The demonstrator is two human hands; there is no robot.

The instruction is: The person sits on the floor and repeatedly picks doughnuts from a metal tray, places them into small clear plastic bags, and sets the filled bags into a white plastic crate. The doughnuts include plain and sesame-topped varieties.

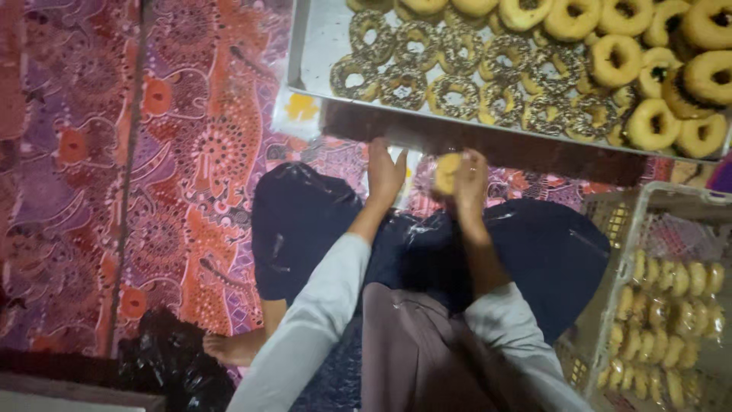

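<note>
1. The right hand (470,177) pinches a plain yellow doughnut (447,172) in its fingers, held up over the lap, just near of the metal tray (320,46).
2. The left hand (385,174) hovers just left of the doughnut, fingers pressed together and flat, holding nothing.
3. The doughnut sits between both hands, touching only the right.
4. The tray of sprinkled and plain doughnuts lies far; a plastic crate (610,252) of packed doughnuts stands at the right.

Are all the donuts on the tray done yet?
Not all. On the tray, sprinkle-covered donuts look finished, while plain donuts sit untopped. The right hand holds one yellow donut; the left hand is open beside it. Bagged donuts fill the crate.
</note>
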